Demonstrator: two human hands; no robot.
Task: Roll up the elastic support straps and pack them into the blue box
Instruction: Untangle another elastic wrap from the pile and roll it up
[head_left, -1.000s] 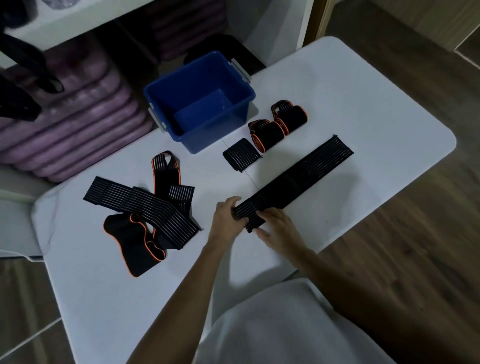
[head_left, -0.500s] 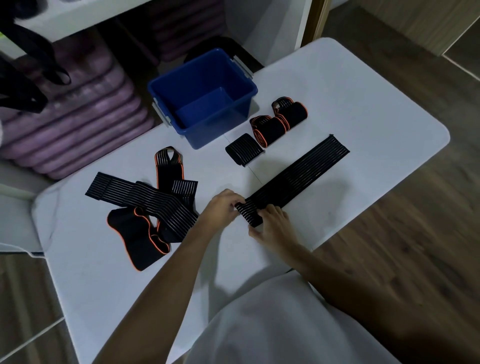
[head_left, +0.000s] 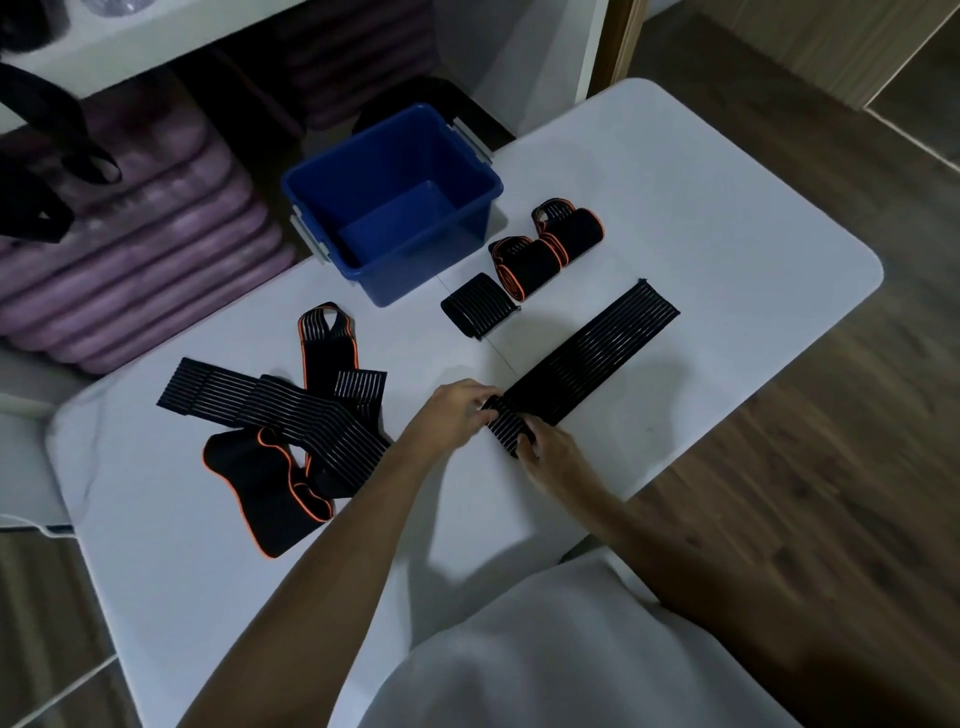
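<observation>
A long black ribbed strap (head_left: 592, 358) lies flat across the white table (head_left: 727, 218), running from my hands toward the far right. Its near end is rolled into a small coil (head_left: 506, 426). My left hand (head_left: 457, 410) grips the coil's left end and my right hand (head_left: 550, 452) grips its right end. The blue box (head_left: 467, 218) stands empty at the table's far edge. Beside the box lie three rolled straps: a small black one (head_left: 478, 306) and two with orange trim (head_left: 524, 265) (head_left: 571, 234).
A loose pile of unrolled black and orange-edged straps (head_left: 280, 415) lies on the table's left. Purple mats (head_left: 145, 249) are stacked under a white shelf (head_left: 156, 41) beyond the table. Wooden floor (head_left: 831, 415) runs along the right.
Both hands have rolled the strap's near end further, so the coil is thicker and has moved a little up the strap. The flat part is shorter.
</observation>
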